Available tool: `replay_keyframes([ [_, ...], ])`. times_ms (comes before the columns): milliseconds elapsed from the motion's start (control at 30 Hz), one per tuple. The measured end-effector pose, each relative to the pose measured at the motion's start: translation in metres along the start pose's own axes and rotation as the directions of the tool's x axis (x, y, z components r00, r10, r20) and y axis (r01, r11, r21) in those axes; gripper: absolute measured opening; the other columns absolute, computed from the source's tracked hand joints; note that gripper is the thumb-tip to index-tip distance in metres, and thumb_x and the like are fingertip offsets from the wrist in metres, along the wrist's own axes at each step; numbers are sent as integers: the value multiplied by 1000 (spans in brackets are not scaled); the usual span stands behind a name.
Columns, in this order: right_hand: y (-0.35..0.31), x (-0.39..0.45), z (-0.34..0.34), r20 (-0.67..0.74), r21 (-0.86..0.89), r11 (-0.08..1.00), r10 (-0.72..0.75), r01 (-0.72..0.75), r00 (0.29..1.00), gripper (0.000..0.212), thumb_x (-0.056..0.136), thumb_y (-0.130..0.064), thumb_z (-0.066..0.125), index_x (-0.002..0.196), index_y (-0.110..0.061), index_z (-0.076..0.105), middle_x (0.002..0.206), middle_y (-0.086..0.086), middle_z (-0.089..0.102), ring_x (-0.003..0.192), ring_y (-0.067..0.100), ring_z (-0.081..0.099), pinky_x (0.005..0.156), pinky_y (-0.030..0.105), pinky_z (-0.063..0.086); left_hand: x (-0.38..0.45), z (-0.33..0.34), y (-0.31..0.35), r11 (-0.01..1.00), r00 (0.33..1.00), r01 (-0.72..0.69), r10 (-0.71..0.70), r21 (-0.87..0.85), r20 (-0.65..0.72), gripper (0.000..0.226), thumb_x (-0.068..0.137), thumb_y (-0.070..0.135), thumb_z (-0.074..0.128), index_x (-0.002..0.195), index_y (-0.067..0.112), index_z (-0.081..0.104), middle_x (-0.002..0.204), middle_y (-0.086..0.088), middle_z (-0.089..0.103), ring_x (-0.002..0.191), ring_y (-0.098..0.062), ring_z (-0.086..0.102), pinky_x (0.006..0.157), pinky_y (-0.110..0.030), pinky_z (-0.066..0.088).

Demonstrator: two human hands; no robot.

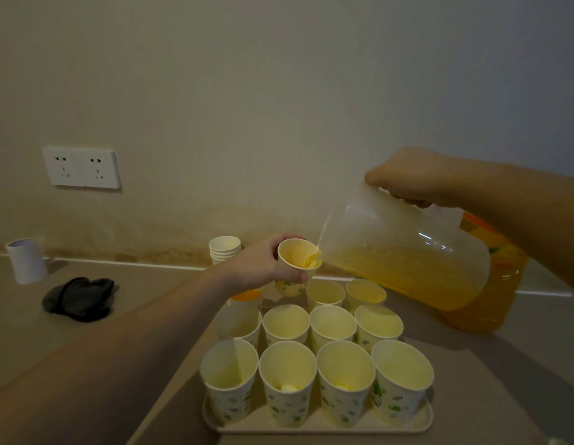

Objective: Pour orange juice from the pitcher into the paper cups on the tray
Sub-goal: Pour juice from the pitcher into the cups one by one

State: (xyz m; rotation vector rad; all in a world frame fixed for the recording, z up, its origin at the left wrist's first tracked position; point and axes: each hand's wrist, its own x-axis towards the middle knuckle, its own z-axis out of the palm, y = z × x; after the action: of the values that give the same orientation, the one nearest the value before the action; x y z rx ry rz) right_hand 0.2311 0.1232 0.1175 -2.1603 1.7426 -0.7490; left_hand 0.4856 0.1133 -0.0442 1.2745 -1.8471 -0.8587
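- Pitcher (404,252) tilted, handle hidden under clenched right hand (407,178).
- Left hand (266,263) fingers grasping raised paper cup (297,261); its lower half hidden.
- Tray (318,427) far edge hidden by cups.

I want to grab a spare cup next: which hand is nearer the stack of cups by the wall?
Left. The left hand, holding a cup, sits just in front of the stack of cups. The right hand is farther right and higher, gripping the pitcher.
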Motion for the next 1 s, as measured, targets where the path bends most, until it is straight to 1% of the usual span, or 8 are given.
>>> replay_keyframes([
  [67, 0, 0, 1, -1, -2, 1000, 3, -3, 1000, 32, 89, -24, 58, 63, -8, 49, 53, 7, 40, 43, 18, 31, 48, 21, 26, 1, 1, 1, 1000, 1000, 2, -2, 8, -1, 76, 71, 27, 93, 136, 37, 55, 123, 11, 66, 114, -13, 62, 94, -34, 55],
  [267, -1, -2, 1, 2, -20, 1000, 8, -8, 1000, 33, 88, -27, 58, 63, -7, 51, 54, 9, 42, 45, 19, 33, 50, 23, 28, 1, 4, 2, 1000, 1000, -4, 4, 4, 4, 72, 73, 24, 92, 134, 38, 55, 121, 12, 66, 112, -10, 62, 93, -33, 56],
  [367, -1, -2, 1, 14, -24, 1000, 5, -4, 1000, 32, 89, -26, 57, 64, -7, 51, 55, 9, 41, 45, 18, 32, 49, 23, 27, 1, 4, 2, 1000, 1000, 0, 0, 5, 7, 73, 74, 23, 92, 135, 37, 55, 121, 13, 65, 111, -9, 62, 89, -28, 55],
  [467, -1, -2, 1, 10, -20, 1000, 1, -1, 1000, 32, 89, -25, 57, 64, -6, 51, 56, 10, 42, 45, 19, 33, 50, 23, 27, 1, 6, 5, 1000, 1000, -1, 1, 27, 8, 70, 75, 24, 91, 133, 40, 53, 119, 18, 63, 107, -4, 61, 79, -18, 51],
  [533, -1, -3, 1, 6, -22, 1000, 2, -2, 1000, 33, 89, -25, 58, 63, -7, 51, 54, 9, 42, 44, 19, 32, 50, 22, 27, 0, 6, 5, 999, 1000, 1, -1, 37, 6, 70, 76, 24, 90, 131, 42, 51, 118, 21, 61, 105, -3, 59, 76, -15, 49],
  [667, -1, -3, -1, 6, -25, 1000, 7, -6, 1000, 31, 88, -25, 59, 64, -7, 51, 55, 9, 42, 44, 19, 33, 50, 23, 27, 0, 7, 5, 1000, 1000, 14, -14, 25, 4, 72, 76, 24, 90, 133, 40, 50, 120, 17, 61, 108, -6, 59, 78, -18, 49],
  [900, -2, -3, -2, 0, -30, 1000, 1, -1, 1000, 31, 88, -24, 58, 63, -8, 50, 50, 6, 40, 42, 18, 32, 48, 22, 27, 0, 7, 6, 1000, 1000, 9, -9, 27, 1, 73, 76, 25, 90, 136, 38, 51, 124, 13, 61, 112, -9, 59, 84, -22, 51],
  [1000, -2, -4, -3, -1, -39, 999, 1, -1, 1000, 33, 90, -26, 58, 64, -7, 51, 52, 7, 41, 44, 18, 33, 50, 23, 28, -1, 6, 6, 1000, 1000, 8, -8, 11, 4, 71, 76, 23, 90, 135, 37, 52, 123, 13, 63, 111, -8, 60, 82, -20, 50],
])
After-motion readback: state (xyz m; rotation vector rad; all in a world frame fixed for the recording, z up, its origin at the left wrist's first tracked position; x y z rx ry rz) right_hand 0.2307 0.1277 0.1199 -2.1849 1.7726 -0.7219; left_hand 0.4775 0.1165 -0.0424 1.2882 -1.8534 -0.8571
